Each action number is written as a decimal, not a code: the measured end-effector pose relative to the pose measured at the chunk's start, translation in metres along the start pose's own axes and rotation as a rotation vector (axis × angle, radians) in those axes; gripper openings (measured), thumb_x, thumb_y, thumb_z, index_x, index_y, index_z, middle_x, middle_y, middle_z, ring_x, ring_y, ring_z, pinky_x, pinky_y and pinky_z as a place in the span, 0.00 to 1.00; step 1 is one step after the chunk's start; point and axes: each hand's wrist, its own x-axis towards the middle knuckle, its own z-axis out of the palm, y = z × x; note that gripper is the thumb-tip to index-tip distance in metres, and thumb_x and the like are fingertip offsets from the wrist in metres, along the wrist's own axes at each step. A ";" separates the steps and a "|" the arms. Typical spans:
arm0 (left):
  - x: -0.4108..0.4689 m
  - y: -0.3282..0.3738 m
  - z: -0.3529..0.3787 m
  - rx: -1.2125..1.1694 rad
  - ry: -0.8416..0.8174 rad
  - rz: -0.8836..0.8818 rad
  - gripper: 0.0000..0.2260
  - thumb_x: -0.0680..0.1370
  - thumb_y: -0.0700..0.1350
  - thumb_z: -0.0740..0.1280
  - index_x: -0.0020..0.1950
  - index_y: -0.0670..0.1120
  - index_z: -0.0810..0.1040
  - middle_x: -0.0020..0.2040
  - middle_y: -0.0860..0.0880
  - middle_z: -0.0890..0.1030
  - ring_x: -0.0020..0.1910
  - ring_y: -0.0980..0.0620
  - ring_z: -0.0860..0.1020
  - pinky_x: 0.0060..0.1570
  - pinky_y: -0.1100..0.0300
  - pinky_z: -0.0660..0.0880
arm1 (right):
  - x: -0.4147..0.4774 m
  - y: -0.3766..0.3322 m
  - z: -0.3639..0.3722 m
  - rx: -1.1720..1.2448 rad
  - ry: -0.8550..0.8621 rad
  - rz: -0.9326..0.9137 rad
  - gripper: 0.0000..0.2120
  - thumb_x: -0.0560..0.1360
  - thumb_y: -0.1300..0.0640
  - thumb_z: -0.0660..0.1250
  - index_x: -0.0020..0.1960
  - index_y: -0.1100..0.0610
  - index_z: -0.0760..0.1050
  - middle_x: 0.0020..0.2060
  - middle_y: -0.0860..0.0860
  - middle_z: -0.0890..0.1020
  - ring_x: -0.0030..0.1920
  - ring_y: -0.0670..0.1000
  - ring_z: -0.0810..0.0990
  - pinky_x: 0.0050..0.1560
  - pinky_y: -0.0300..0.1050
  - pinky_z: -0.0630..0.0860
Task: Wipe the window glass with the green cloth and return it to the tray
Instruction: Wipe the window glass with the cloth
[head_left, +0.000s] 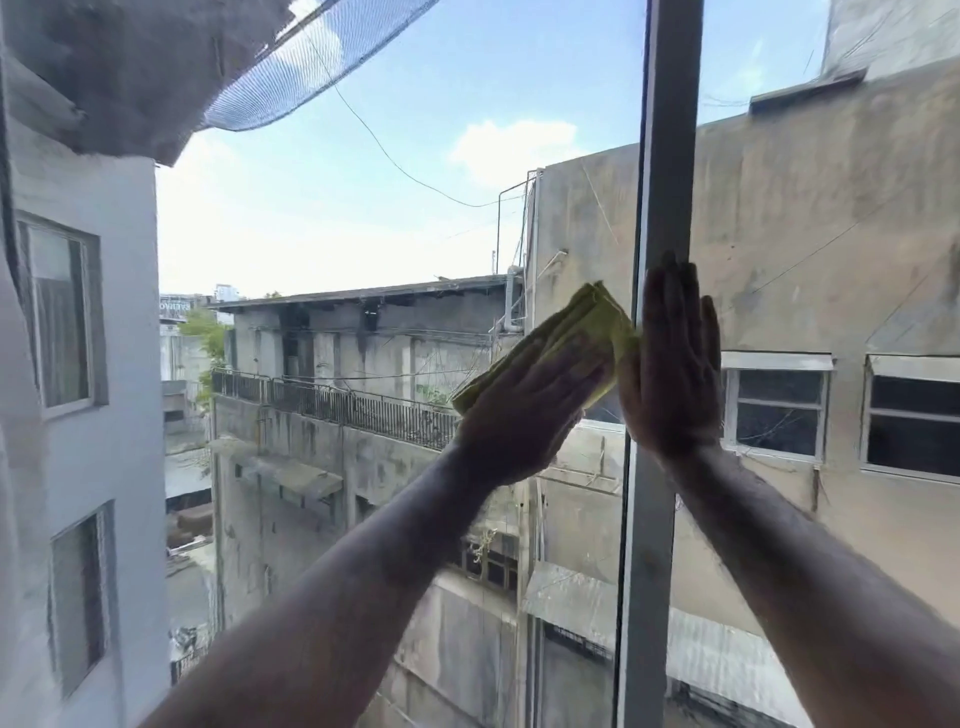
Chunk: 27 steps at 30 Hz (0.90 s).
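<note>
A folded green cloth (592, 325) lies flat against the window glass (363, 234), just left of the grey vertical frame bar (670, 156). My left hand (524, 415) presses on the cloth with fingers stretched out flat over it, covering its lower part. My right hand (672, 364) rests flat on the frame bar and the pane beside it, fingers together and pointing up, holding nothing. The cloth's right edge touches my right hand's thumb side. The tray is not in view.
Through the glass I see grey concrete buildings, a railed balcony (337, 405), sky and a hanging net (291, 78) at the top left. A second pane (831, 234) lies right of the frame bar.
</note>
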 end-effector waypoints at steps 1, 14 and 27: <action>-0.008 -0.011 0.000 0.041 0.006 0.022 0.22 0.87 0.45 0.58 0.82 0.47 0.65 0.83 0.44 0.66 0.85 0.44 0.59 0.82 0.40 0.61 | -0.001 0.001 0.000 -0.002 -0.005 0.001 0.32 0.84 0.58 0.52 0.86 0.63 0.52 0.87 0.60 0.55 0.88 0.59 0.53 0.87 0.61 0.54; -0.091 -0.098 -0.025 0.144 -0.021 -0.049 0.25 0.88 0.44 0.58 0.85 0.47 0.57 0.85 0.43 0.61 0.86 0.43 0.56 0.83 0.38 0.60 | 0.001 -0.003 -0.006 0.007 -0.035 0.013 0.41 0.76 0.64 0.58 0.86 0.64 0.49 0.87 0.60 0.52 0.88 0.60 0.50 0.87 0.61 0.52; -0.037 0.005 0.002 0.009 -0.056 -0.042 0.25 0.87 0.49 0.59 0.83 0.47 0.61 0.84 0.45 0.62 0.85 0.44 0.58 0.80 0.40 0.64 | 0.000 -0.003 -0.007 0.012 -0.023 0.017 0.41 0.76 0.64 0.59 0.86 0.63 0.50 0.87 0.60 0.54 0.88 0.60 0.52 0.87 0.62 0.54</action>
